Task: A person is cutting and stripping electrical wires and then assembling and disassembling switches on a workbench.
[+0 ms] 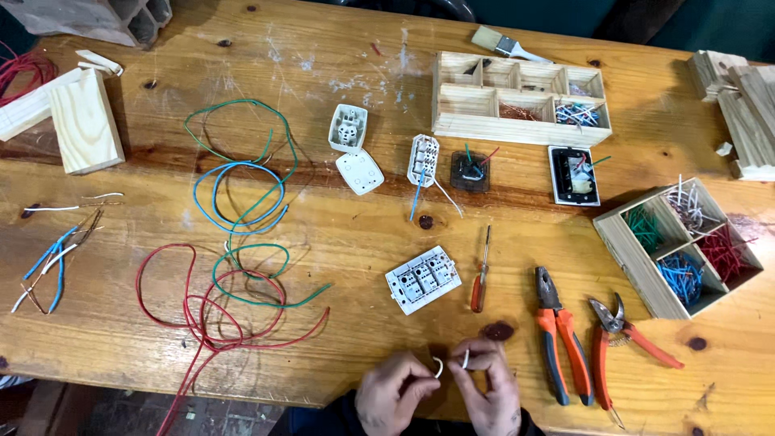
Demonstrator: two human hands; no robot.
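**A:** From the head view, what are the hands doing?

**B:** Both sit at the near edge of the wooden table (339,234). The left hand (393,393) and the right hand (487,387) each pinch one end of a short white wire (440,367) between thumb and fingertips. The wire bends in a small arc between them, held just above the tabletop.

**A:** What lies closest?

**B:** Just beyond the hands is a white switch module (423,279), lying tilted. Beside it is a red-handled screwdriver (480,280), pointing away from the person. To the right lie orange-handled pliers (557,335) and orange-handled cutters (617,339), near each other but apart.

**A:** And farther out?

**B:** On the right is a wooden divided box (638,270) holding green, white, blue and red wire pieces in separate compartments. At the far side stands a wooden compartment tray (484,125), with a paintbrush (504,44) behind it. On the left, long loops of red wire (202,315), green wire (242,266) and blue wire (234,194) overlap one another.
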